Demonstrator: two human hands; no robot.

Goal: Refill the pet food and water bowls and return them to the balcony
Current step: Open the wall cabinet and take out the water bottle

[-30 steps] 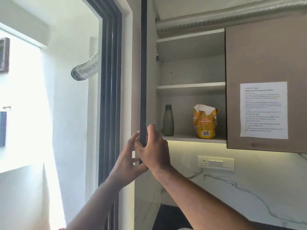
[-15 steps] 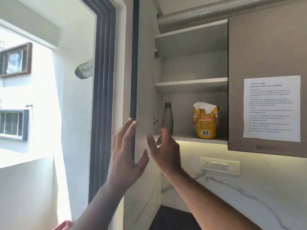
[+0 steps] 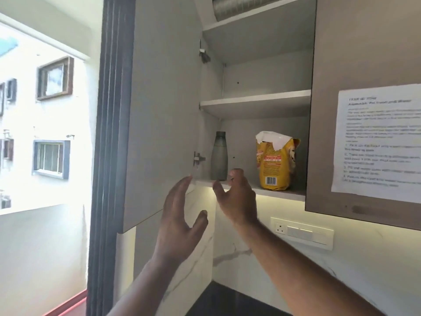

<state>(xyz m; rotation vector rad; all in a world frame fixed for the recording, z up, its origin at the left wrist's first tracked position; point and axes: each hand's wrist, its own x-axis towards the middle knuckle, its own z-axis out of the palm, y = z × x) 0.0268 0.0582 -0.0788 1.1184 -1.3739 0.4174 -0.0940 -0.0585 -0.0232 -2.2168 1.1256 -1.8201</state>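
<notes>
An upper wall cabinet stands with its left door (image 3: 164, 110) swung wide. On its lowest shelf (image 3: 280, 194) a grey bottle (image 3: 219, 156) stands upright at the left. A yellow pet food bag (image 3: 276, 165) with a torn white top stands to the right. My left hand (image 3: 182, 222) is raised below the door's lower edge, fingers straight and spread, holding nothing. My right hand (image 3: 237, 199) is just below the shelf's front edge, under the bottle, with fingers loosely curled and empty. No bowls are in view.
The right cabinet door (image 3: 364, 65) is closed and carries a printed paper sheet (image 3: 378, 142). A switch and socket plate (image 3: 303, 232) sits on the marble wall below. A dark door frame (image 3: 109, 133) borders a bright balcony opening on the left. A silver duct (image 3: 239, 8) runs overhead.
Both hands let go of the door's edge after swinging it open. The door now stands wide. My right hand has moved right, under the bottle. The view has come closer.
</notes>
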